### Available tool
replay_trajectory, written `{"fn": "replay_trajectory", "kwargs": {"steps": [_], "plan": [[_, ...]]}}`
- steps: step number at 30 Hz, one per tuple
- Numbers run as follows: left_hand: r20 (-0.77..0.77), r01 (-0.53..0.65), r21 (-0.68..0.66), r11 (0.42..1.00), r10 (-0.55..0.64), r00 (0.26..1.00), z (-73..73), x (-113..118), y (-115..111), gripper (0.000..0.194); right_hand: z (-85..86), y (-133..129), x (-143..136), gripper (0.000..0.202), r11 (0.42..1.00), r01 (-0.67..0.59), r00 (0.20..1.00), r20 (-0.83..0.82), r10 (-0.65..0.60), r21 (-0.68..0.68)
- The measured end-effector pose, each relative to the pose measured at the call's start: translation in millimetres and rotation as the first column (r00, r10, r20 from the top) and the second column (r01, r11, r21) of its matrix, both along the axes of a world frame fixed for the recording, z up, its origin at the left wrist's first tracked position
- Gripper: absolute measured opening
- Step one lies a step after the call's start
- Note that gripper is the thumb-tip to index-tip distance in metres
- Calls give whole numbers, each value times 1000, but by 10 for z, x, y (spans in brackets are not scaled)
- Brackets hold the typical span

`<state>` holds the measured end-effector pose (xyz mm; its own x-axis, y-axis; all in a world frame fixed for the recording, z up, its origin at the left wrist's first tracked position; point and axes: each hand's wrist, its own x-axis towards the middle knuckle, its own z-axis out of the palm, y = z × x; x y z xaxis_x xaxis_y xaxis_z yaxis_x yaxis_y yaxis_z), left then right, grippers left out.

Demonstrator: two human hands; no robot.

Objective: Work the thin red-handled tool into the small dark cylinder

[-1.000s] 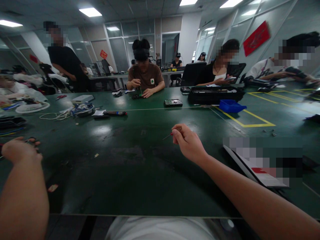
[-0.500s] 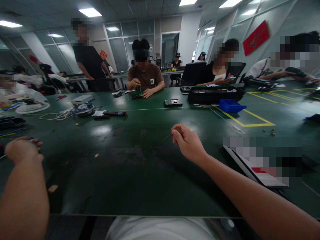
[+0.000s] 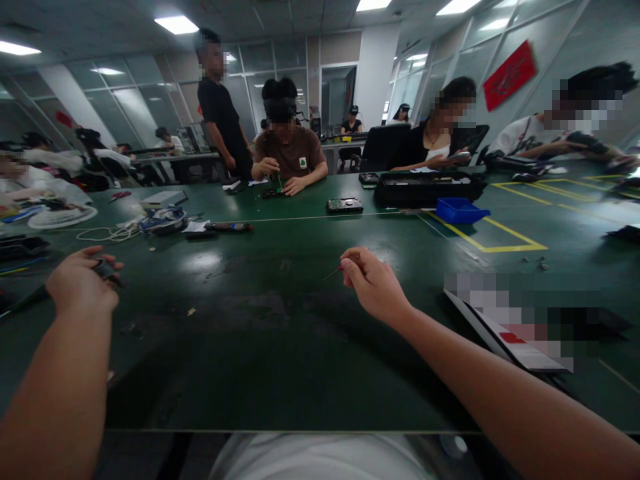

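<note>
Over the left part of the table, my left hand (image 3: 85,283) is turned partly palm up. Its curled fingers hold a small dark grey piece (image 3: 104,269), whose kind I cannot make out. A dark, long-handled tool (image 3: 27,300) lies beside the wrist at the left edge. My right hand (image 3: 373,283) is closed in a pinch above the middle of the table. From its fingertips a thin screwdriver (image 3: 332,274) points left and down, its metal shaft red near the fingers; the handle is hidden in the hand.
On the green table (image 3: 225,373) are a hard drive (image 3: 345,205), a blue bin (image 3: 460,211), a black tray (image 3: 430,190), a pen-like tool (image 3: 230,227) and a cable bundle (image 3: 165,220). A booklet (image 3: 505,333) lies by my right forearm. A co-worker (image 3: 287,150) works opposite.
My left hand has moved right and slightly up, bringing the dark grey piece into clearer sight. My right hand stays nearly still. The standing person in the background has walked right.
</note>
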<state>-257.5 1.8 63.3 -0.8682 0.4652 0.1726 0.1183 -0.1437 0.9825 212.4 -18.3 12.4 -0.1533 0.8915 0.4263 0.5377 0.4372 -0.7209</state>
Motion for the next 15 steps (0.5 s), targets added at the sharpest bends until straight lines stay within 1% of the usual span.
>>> {"fn": "replay_trajectory", "kwargs": {"steps": [1,2,4,5,6,8,10,11,13,15], "plan": [[97,5,-8,1000,-5,995,48,153,-10,23,3,0,0,18,1000,1,1000,-1,-1,1],[139,64,18,998,-65,988,88,309,-18,24,7,0,1,18,1000,1,1000,-2,-1,2],[175,230,77,970,-240,955,134,620,-27,24,16,-3,3,18,1000,0,1000,-5,0,1],[174,312,91,946,-323,930,137,773,-25,24,21,-5,4,18,1000,0,1000,-5,0,1],[160,369,86,926,-378,912,128,923,-18,25,26,-8,5,18,1000,-1,1000,-4,1,1],[93,488,42,872,-489,867,78,1215,8,27,33,-11,9,18,1000,2,1000,1,-2,4],[37,601,-45,798,-600,799,0,1495,44,26,35,-10,14,18,1000,8,1000,2,-8,14],[15,625,-91,776,-626,780,-42,1630,60,26,35,-7,17,18,1000,13,1000,-1,-13,17],[-14,697,-150,702,-706,708,-124,1884,83,25,33,-1,23,18,999,28,999,-16,-28,23],[-41,761,-179,624,-777,628,-192,2119,84,23,36,3,29,17,998,47,998,-38,-46,31]]}}
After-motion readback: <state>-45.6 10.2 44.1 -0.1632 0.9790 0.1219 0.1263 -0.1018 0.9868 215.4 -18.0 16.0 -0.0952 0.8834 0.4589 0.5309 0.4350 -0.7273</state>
